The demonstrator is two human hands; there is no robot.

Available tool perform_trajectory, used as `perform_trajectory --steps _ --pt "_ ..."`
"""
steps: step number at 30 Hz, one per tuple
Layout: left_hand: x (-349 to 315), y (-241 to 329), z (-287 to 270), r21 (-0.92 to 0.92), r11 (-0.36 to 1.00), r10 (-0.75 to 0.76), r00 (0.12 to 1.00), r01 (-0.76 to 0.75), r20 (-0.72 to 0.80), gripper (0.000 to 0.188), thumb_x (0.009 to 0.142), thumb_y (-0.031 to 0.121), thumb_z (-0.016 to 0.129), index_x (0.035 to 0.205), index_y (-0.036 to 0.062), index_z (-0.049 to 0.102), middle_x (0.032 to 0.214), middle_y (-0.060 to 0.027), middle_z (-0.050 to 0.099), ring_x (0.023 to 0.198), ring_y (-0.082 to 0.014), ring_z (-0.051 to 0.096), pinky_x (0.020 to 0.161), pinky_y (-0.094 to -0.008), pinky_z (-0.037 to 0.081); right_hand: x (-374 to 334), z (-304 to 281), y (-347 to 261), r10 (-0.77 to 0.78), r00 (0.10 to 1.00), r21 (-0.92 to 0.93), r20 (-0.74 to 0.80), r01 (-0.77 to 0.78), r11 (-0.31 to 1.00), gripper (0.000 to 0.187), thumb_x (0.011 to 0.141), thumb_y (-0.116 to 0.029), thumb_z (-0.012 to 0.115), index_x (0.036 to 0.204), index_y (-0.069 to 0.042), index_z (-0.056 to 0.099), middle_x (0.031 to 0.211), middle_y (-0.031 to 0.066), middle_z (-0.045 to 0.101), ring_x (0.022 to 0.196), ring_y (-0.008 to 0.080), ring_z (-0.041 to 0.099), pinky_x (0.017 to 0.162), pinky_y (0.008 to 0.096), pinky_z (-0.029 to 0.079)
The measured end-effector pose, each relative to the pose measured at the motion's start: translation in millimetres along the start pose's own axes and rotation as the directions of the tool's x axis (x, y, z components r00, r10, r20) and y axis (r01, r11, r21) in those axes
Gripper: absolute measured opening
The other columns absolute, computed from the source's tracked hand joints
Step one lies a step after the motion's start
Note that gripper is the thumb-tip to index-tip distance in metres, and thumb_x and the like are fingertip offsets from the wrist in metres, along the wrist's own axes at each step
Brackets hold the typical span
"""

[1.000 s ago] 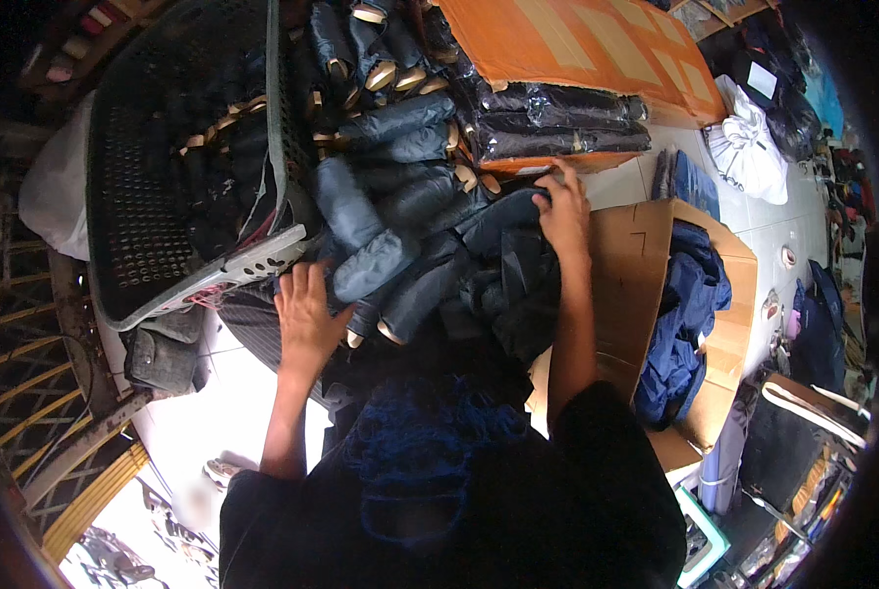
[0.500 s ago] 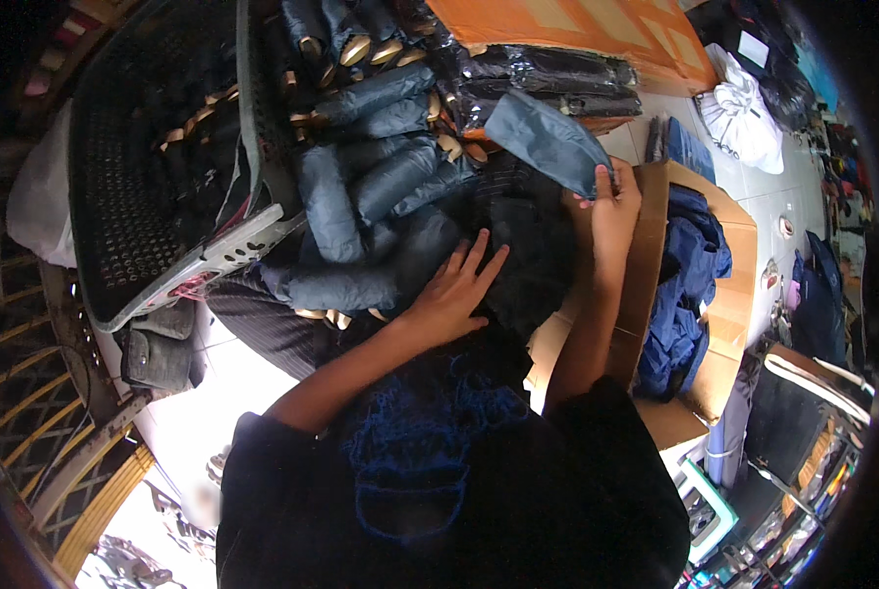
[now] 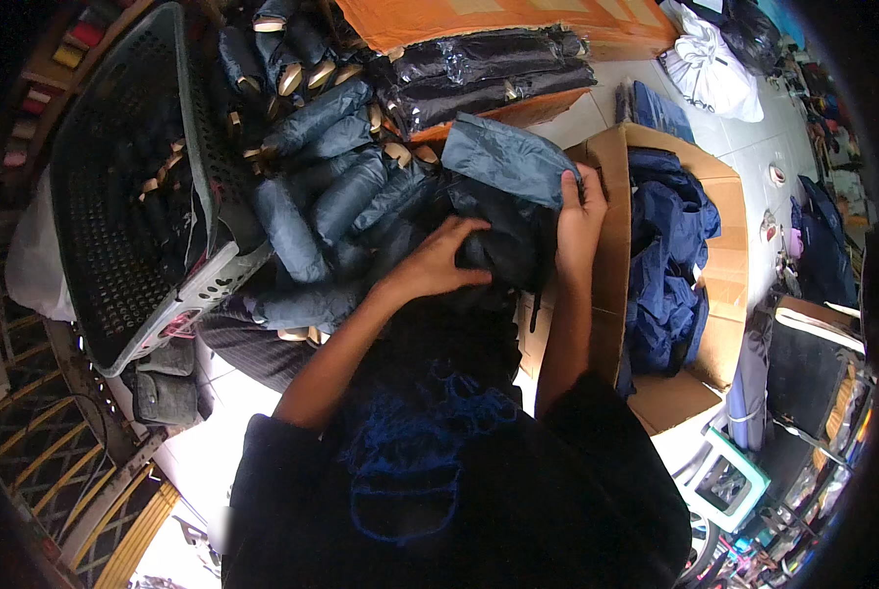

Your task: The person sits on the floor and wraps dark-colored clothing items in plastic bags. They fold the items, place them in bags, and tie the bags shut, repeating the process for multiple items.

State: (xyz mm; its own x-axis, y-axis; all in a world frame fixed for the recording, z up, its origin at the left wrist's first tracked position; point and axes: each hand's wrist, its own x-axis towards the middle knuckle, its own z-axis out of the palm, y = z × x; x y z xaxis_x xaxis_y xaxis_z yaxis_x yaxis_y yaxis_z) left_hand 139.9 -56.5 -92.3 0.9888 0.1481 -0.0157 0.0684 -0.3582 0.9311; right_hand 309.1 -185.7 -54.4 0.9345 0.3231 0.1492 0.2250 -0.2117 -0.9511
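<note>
Right hand (image 3: 579, 211) extended forward, thumb and fingers clamped on right end of grey-blue pouch (image 3: 503, 157), near side of orange carton (image 3: 518, 22). Left hand (image 3: 435, 263) apart, angled rightward, thumb and fingers spread beside dark cloth (image 3: 506, 243).

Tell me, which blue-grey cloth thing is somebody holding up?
The flat-looking blue-grey piece, pinched at its right end by the right hand. The other blue-grey bundles look plumper and lie piled to its left.
</note>
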Motion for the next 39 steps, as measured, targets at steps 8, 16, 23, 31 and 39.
perform_trajectory --steps 8,16,23,31,39 --pt "-28.5 20.3 -35.5 -0.719 0.689 -0.352 0.91 0.094 -0.218 0.052 0.097 0.037 0.052 0.133 0.0013 0.044 0.12 -0.0157 0.058 0.099 -0.0225 0.06 0.081 -0.0335 0.049 2.4 -1.0 -38.6 0.111 0.947 0.107 0.302 -0.149 0.983 0.02 0.095 -0.017 0.055 0.108 -0.002 0.06 0.083 0.0008 0.06 0.069 0.0075 0.054 0.056 0.0234 0.046" --pt "-44.0 40.7 -67.1 -0.56 0.826 -0.387 0.652 -0.069 -0.652 0.009 0.088 0.005 0.066 0.085 0.0033 0.058 0.074 0.0058 0.055 0.066 -0.0013 0.047 0.06 -0.0188 0.038 -22.4 56.0 -50.5 -0.236 0.934 -0.217 0.267 0.297 0.93 0.029 0.089 -0.017 0.064 0.116 -0.008 0.058 0.102 0.0088 0.057 0.084 0.0171 0.057 0.066 0.0284 0.048" --pt "-53.3 45.8 -81.8 -0.655 0.711 -0.34 0.691 -0.255 -0.638 0.016 0.083 0.003 0.072 0.086 0.0039 0.057 0.082 -0.0008 0.061 0.079 -0.006 0.057 0.07 -0.0218 0.047 -69.5 108.4 -109.0 -0.353 0.696 0.172 0.626 0.318 0.932 0.034 0.079 -0.013 0.075 0.106 -0.002 0.06 0.091 0.0155 0.066 0.081 0.0245 0.066 0.071 0.0328 0.051" --pt "-85.5 44.9 -106.6 -0.645 0.748 -0.328 0.758 -0.157 -0.564 0.023 0.081 -0.005 0.068 0.099 0.0006 0.055 0.08 -0.0037 0.059 0.068 -0.0096 0.059 0.062 -0.0244 0.05 -62.1 113.8 -117.8 -0.225 0.723 -0.022 0.653 0.315 0.949 0.012 0.087 -0.001 0.061 0.097 0.001 0.066 0.079 0.0152 0.067 0.064 0.0175 0.065 0.062 0.0269 0.051" --pt "-102.9 67.2 -115.5 0.278 0.94 0.101 0.614 0.2 -0.783 0.043 0.07 0.0 0.067 0.11 0.0071 0.054 0.096 -0.011 0.057 0.083 -0.034 0.062 0.065 -0.0412 0.053 -87.6 146.5 -137.7 -0.637 0.581 0.124 0.506 0.682 0.721 0.02 0.08 0.007 0.06 0.098 0.002 0.066 0.093 0.0153 0.063 0.082 0.0308 0.064 0.071 0.036 0.051"
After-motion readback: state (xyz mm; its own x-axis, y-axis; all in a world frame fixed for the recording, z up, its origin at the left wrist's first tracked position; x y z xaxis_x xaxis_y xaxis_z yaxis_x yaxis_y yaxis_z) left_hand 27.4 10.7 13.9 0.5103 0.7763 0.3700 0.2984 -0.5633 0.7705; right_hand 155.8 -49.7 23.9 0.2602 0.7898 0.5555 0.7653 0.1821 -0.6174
